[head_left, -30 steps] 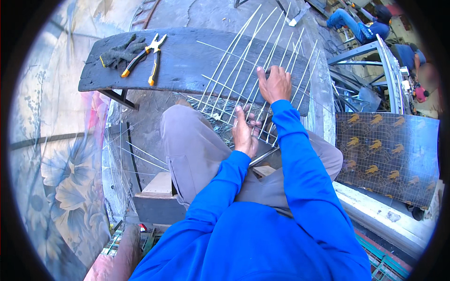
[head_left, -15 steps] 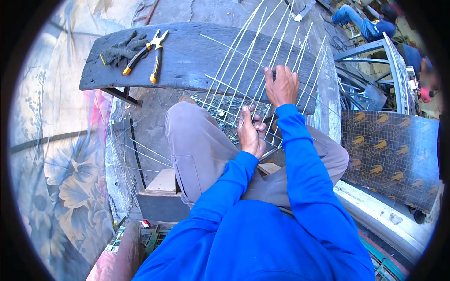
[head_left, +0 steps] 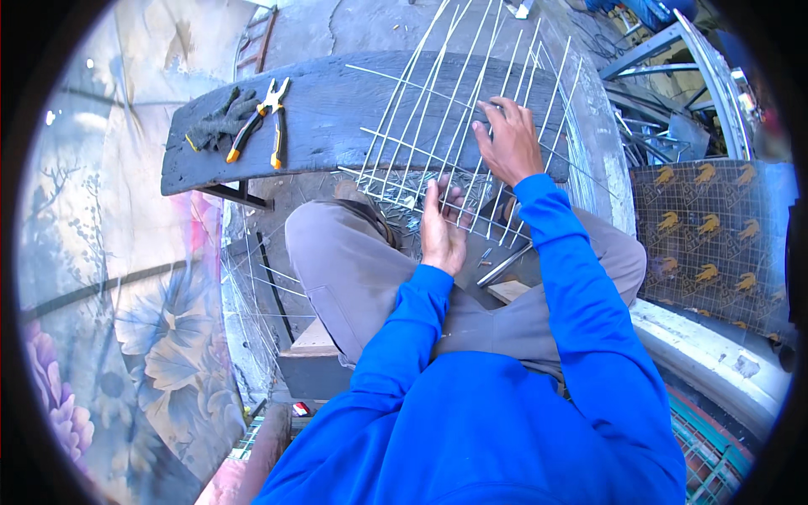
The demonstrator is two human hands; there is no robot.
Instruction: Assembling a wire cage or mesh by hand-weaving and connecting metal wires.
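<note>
A grid of thin pale metal wires (head_left: 421, 118) slants across the far side of a dark wooden bench and overhangs its near edge. At its near end my left hand (head_left: 444, 231) holds the grid, thumb on the upper side and fingers partly hidden behind the wires. My right hand (head_left: 512, 143) hovers over or lightly touches the grid's right part, its fingers curved and apart, gripping no wire that I can see. On the left of the bench lie pliers (head_left: 276, 101) with black and yellow handles, jaws pointing away, beside a dark glove (head_left: 223, 122).
The wooden bench (head_left: 328, 135) stands on a dark metal leg. Cut wire scraps (head_left: 412, 189) litter the floor beneath the grid. A flowered cloth (head_left: 177, 362) hangs at left. At right are a metal frame (head_left: 707, 76) and a patterned dark panel (head_left: 703, 240). Another person (head_left: 644, 13) shows at top right.
The right hand's fingers have spread from a closer grasp on the wires. The left hand stays at the grid's near end. My view has shifted, so the other person is now mostly cut off.
</note>
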